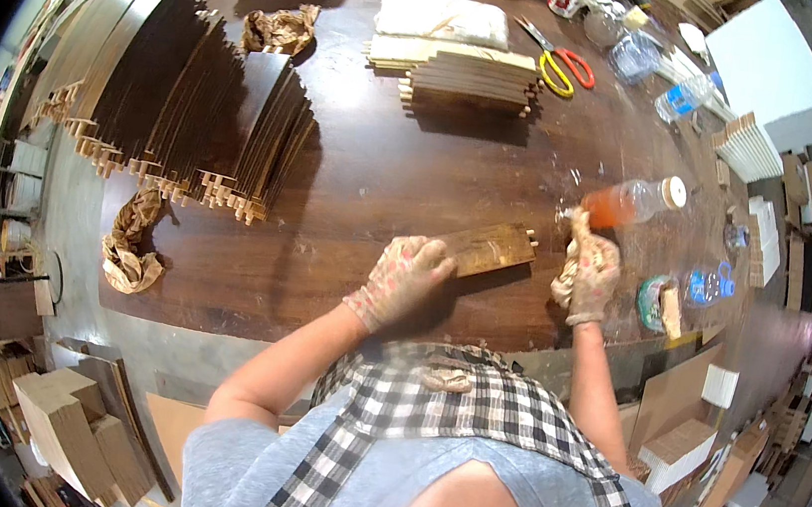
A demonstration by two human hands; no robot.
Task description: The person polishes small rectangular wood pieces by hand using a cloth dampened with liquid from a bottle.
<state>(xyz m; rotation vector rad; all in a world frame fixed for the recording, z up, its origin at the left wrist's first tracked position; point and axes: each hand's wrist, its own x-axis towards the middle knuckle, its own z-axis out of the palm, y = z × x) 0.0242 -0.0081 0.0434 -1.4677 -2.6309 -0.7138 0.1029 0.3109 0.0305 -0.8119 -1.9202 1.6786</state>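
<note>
My left hand (406, 279), in a stained, pink-patterned work glove, grips the near left end of a brown wooden board (496, 251). Small dowel pegs stick out of the board's far right end. To the right of the board, my gloved right hand (594, 270) is closed on a crumpled, stained rag (566, 280). Its extended fingertips are close to the base of a clear bottle (635, 202) with orange liquid and a white cap; whether they touch it I cannot tell.
Dark pegged boards (171, 77) stand stacked at left, beside crumpled brown paper (135, 243). Another board stack (470, 83) lies at the back, near scissors (560, 61) with red and yellow handles. A green-rimmed tub (654, 304) and a blue-capped jug (711, 285) stand at right.
</note>
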